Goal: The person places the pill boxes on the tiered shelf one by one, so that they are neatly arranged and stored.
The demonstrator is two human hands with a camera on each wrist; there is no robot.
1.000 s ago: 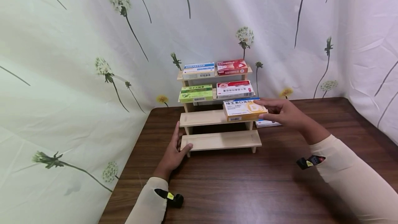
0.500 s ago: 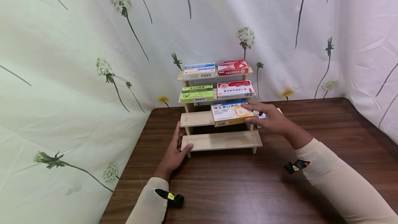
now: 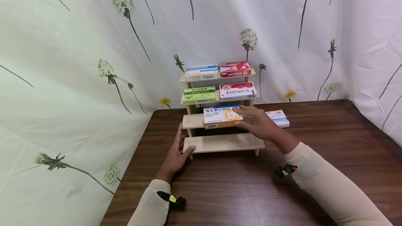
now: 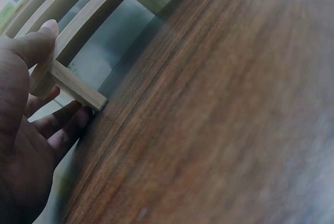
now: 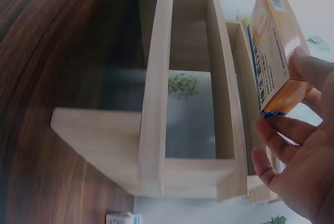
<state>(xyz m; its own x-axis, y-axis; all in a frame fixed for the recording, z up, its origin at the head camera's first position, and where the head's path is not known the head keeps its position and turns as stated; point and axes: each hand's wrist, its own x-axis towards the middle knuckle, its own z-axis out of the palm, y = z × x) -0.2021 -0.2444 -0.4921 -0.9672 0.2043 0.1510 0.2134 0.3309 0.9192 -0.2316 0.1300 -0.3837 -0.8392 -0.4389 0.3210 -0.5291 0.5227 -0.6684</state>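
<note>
In the head view my right hand [image 3: 260, 122] pinches the right end of a white and orange medicine box [image 3: 220, 117] marked D. The box is over the second-lowest step of a wooden tiered stand [image 3: 224, 143]; the right wrist view shows it tilted, with the thumb on one face and fingers at its end. Whether it touches the step cannot be told. My left hand [image 3: 174, 154] holds the stand's left end, its thumb [image 4: 44, 36] on the lowest step and its fingers round the side by the leg.
Upper steps carry a blue-white box [image 3: 201, 72], a red box [image 3: 235, 69], a green box [image 3: 199, 95] and a red-white box [image 3: 237, 91]. Another white and blue box [image 3: 277, 118] lies on the brown table [image 3: 226, 191], right of the stand. Flowered cloth [image 3: 207, 27] hangs behind.
My right hand has moved the medicine box left along the second-lowest step, uncovering more of the white and blue box on the table. The left hand has stayed put.
</note>
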